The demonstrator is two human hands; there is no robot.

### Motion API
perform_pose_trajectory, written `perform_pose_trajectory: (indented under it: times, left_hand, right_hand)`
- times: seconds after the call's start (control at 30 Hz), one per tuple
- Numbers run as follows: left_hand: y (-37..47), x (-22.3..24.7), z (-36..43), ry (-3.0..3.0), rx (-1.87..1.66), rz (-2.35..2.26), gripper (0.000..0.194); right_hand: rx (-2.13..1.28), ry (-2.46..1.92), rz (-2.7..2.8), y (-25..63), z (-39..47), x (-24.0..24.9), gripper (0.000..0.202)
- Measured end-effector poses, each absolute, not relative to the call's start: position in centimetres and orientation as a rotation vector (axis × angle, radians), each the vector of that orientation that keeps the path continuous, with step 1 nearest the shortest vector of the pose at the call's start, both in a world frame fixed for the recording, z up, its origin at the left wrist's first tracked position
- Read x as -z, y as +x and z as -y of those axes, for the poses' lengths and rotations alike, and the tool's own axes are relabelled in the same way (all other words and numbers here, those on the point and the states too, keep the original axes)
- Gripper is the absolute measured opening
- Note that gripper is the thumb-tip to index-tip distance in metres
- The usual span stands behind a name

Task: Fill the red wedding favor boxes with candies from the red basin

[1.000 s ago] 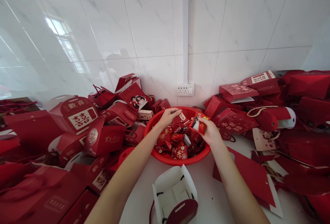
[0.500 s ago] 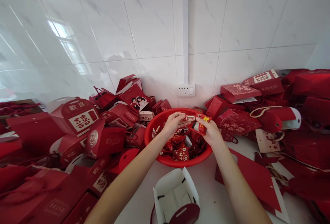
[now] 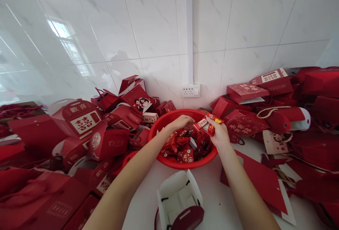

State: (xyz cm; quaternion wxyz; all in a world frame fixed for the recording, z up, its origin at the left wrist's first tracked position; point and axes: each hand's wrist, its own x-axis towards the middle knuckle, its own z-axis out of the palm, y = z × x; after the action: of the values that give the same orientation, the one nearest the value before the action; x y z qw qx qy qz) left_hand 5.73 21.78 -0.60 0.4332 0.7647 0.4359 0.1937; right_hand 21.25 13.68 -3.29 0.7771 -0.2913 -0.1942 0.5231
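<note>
My right hand point(image 3: 219, 131) is closed around several red candy packets point(image 3: 209, 122) above the right side of a red plastic basin point(image 3: 185, 166). Over the basin's back part is my left hand point(image 3: 183, 122); its fingertips point down behind the packets and are hard to make out. Many red wrapped candies point(image 3: 186, 156) lie inside the basin. In front of it stands an open box point(image 3: 177, 201), white inside with a dark red flap, with nothing visible in it.
Red gift boxes point(image 3: 84, 120) are heaped on the left, and more red boxes point(image 3: 246, 92) on the right. A flat red bag point(image 3: 259, 177) lies by my right forearm. A socket point(image 3: 191, 90) is on the tiled wall behind.
The small light-coloured packet that was between my left fingers is now with the packets in my right hand. My left hand has come away from it, over the basin.
</note>
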Motion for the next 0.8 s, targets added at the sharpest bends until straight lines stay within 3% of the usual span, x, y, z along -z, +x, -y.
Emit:
perform_pose_trajectory:
  times: [0.27, 0.47, 0.67, 0.8]
  left_hand:
    - [5.5, 3.5, -22.6, 2.313, -0.148, -1.276, 0.013]
    - [4.9, 2.8, -22.5, 2.402, -0.166, -1.371, 0.007]
    - [3.7, 2.4, -22.6, 2.341, -0.45, -1.663, 0.029]
    - [3.8, 2.6, -22.3, 2.306, -0.442, -1.519, 0.034]
  right_hand:
    - [-1.151, -0.647, 0.422, 21.1, -13.6, 3.0, 0.028]
    - [-1.15, -0.654, 0.417, 21.1, -13.6, 2.9, 0.028]
    - [-1.138, -0.662, 0.402, 20.9, -13.4, 2.9, 0.028]
    - [-1.122, -0.673, 0.387, 20.8, -13.3, 2.8, 0.03]
